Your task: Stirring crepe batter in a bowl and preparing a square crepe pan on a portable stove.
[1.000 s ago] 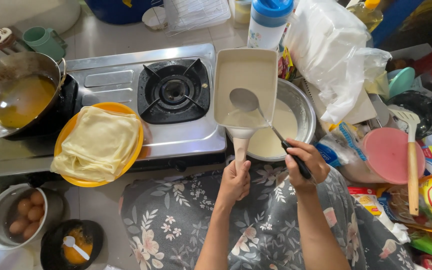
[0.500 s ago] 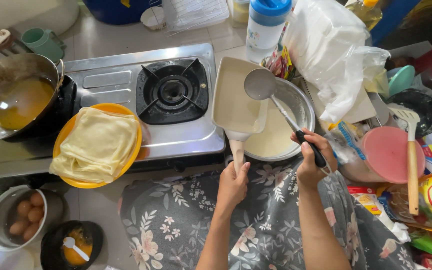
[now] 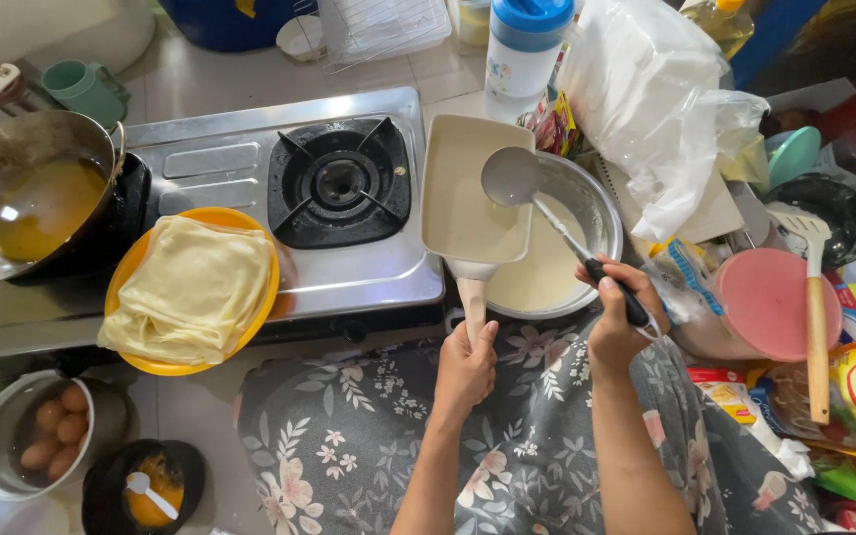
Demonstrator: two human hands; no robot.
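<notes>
My left hand point(image 3: 468, 365) grips the pale handle of a cream rectangular pan point(image 3: 463, 203) coated with thin batter, held beside the gas stove point(image 3: 349, 267). My right hand point(image 3: 611, 322) holds the black handle of a metal ladle point(image 3: 512, 176), whose bowl hangs over the pan's right edge. Just under the ladle stands a steel bowl point(image 3: 596, 213) of pale batter. An orange plate point(image 3: 260, 307) with a stack of folded thin crepes point(image 3: 190, 287) rests on the stove's front left.
A wok of yellow oil point(image 3: 32, 203) sits on the left burner. A bowl of eggs point(image 3: 47, 431) and a dark bowl with a spoon point(image 3: 146, 485) lie at lower left. A plastic bag point(image 3: 651, 99), a pink lid point(image 3: 765, 302), a spatula point(image 3: 816, 297) and packets crowd the right.
The ladle has lifted out of the batter bowl and emptied over the pan, then moved to its right edge. The pan has shifted slightly down and left, batter spreading across it.
</notes>
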